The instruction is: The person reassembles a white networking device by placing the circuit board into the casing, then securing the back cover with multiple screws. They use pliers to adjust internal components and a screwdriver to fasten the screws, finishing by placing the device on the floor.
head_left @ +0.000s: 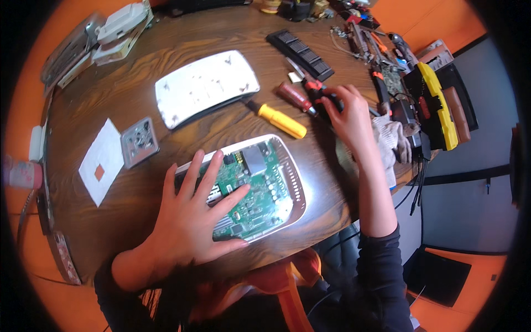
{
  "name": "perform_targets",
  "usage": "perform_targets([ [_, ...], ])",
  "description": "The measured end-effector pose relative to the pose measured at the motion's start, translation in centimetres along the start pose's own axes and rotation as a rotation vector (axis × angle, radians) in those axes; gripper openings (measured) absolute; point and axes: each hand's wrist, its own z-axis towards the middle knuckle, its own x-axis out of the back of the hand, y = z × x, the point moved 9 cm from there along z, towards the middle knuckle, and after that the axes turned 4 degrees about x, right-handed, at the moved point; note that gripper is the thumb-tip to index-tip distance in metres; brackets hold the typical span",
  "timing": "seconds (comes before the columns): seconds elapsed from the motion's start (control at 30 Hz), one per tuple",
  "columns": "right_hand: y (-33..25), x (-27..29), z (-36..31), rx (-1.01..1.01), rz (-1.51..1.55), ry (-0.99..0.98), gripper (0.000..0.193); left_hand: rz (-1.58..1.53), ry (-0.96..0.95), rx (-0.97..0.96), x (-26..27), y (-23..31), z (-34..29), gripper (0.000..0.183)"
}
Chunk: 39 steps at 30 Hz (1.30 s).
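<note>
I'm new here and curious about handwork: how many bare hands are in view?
2: the left hand is spread over the green circuit board; the right hand is at a red-and-black tool. No others show.

Glare whitened the desk (325, 185) and flecked the board (263, 193). Edges curved into black corners; the bottom was dim.

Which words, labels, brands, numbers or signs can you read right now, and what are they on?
None reads clearly enough to quote.
Black-and-white label on the green circuit board, partly behind the left hand: too blurred.
Circuit board: any other print is too small.
Red screwdriver handle: any print is too small.
White cover: dark marks, no text I can make out.
</note>
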Motion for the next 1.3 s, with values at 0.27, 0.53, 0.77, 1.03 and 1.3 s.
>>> perform_targets([
  [0.27, 1.7, -2.7, 0.2, 0.007, -0.147, -0.083, 0.027, -0.036, 0.102, 0.024, 0.7, 0.1, -1.4, 0.070],
  [0.53, 3.4, -2.8, 0.3, -0.257, -0.002, -0.410, 0.036, -0.104, 0.081, 0.042, 0.5, 0.2, -1.4, 0.070],
  [0.77, 2.7, 4.1, -7.7, -0.480, 1.356, -0.021, 0.047, -0.065, 0.062, -0.033, 0.1, 1.5, -1.0, 0.076],
  [1.03, -6.8, 8.1, -14.2, -0.106, -0.044, -0.156, 0.028, -0.061, 0.052, -0.009, -0.7, 2.2, -0.9, 0.077],
  [1.3, -10.8, 5.7, -14.4, 0.041, -0.352, -0.317, 0.017, -0.122, 0.024, -0.007, -1.2, 2.4, -1.3, 0.079],
])
